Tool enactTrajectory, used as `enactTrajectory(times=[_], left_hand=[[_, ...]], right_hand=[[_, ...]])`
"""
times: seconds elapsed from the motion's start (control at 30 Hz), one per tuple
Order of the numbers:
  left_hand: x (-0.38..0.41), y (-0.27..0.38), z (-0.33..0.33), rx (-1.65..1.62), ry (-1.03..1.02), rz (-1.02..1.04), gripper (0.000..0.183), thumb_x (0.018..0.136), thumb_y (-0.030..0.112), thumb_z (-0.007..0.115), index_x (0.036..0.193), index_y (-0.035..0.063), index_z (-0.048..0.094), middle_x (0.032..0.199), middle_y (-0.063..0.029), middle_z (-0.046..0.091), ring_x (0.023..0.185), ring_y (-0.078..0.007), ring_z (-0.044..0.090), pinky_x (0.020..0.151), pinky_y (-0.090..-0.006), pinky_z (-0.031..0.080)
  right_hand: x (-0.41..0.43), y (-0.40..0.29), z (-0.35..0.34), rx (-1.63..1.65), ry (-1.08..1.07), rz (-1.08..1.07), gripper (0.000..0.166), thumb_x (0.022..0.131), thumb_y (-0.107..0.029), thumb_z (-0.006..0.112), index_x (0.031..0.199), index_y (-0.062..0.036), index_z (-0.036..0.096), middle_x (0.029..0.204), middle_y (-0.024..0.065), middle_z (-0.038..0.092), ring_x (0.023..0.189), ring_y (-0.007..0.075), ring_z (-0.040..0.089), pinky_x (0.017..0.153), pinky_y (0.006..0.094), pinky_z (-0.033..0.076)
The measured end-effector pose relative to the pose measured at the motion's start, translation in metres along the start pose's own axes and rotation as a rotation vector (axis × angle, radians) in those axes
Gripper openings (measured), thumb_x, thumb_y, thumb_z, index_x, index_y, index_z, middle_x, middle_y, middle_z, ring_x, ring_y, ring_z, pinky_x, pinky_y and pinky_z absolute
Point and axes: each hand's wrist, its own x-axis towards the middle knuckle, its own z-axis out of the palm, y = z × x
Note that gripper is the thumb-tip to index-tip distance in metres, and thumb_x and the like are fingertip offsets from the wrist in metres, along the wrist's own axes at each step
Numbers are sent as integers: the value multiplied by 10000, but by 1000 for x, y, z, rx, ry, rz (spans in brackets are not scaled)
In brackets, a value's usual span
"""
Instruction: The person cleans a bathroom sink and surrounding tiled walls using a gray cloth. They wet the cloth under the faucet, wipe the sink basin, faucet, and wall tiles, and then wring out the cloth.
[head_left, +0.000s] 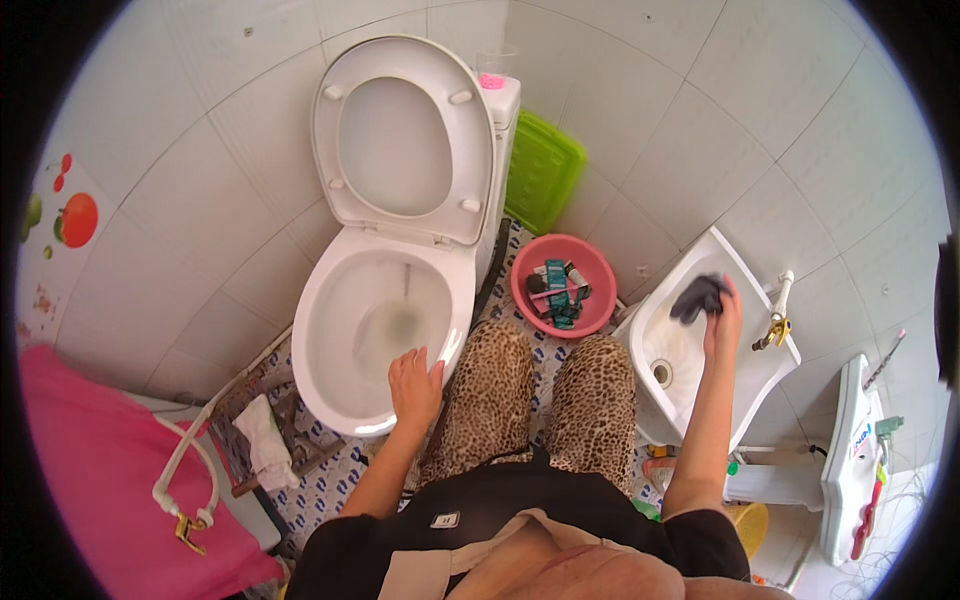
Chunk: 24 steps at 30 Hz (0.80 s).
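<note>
My right hand (724, 319) grips a dark, crumpled cloth (694, 298), slightly blurred, over the basin of a white ceramic sink (679, 352). The sink's drain (661, 373) shows below the cloth. To the left, my left hand (415, 386) is held over the front right rim of a white toilet bowl (319, 382), with nothing in it; whether it touches the rim I cannot tell. Cloudy water (397, 322) stands in the bowl. The toilet seat and lid (326, 150) are raised.
A pink plastic basin (606, 289) holding several packets and small items sits on the floor beyond my knees. A green plastic lid (544, 172) leans behind it. A brass tap (772, 334) juts over the sink's right side. A pink cover (112, 465) and hose (180, 450) lie left.
</note>
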Motion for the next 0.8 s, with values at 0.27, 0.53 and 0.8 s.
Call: enactTrajectory(times=[0.27, 0.53, 0.8], left_hand=[[9, 7, 3, 41, -67, -53, 445, 907, 273, 598, 1250, -6, 542, 1261, -195, 550, 1209, -383, 446, 1065, -481, 322], [15, 11, 6, 129, -190, -149, 492, 851, 238, 629, 1259, -15, 521, 1235, -203, 551, 1197, -398, 444, 1049, -491, 333], [16, 15, 10, 195, -246, -220, 486, 884, 263, 553, 1273, -25, 502, 1202, -219, 550, 1154, -415, 457, 1006, -507, 360]], right_hand=[[154, -4, 137, -1629, -143, -1101, 465, 875, -4, 474, 1327, -93, 528, 1401, 148, 492, 1365, 321, 373, 1095, 419, 334], [297, 113, 138, -1888, -626, -1168, 384, 882, -50, 473, 1247, -100, 582, 1547, -42, 315, 1441, 209, 251, 1156, 381, 269], [376, 227, 272, -1834, -665, -1350, 390, 872, -138, 550, 1260, -144, 586, 1542, -34, 306, 1429, 199, 270, 1142, 380, 305]])
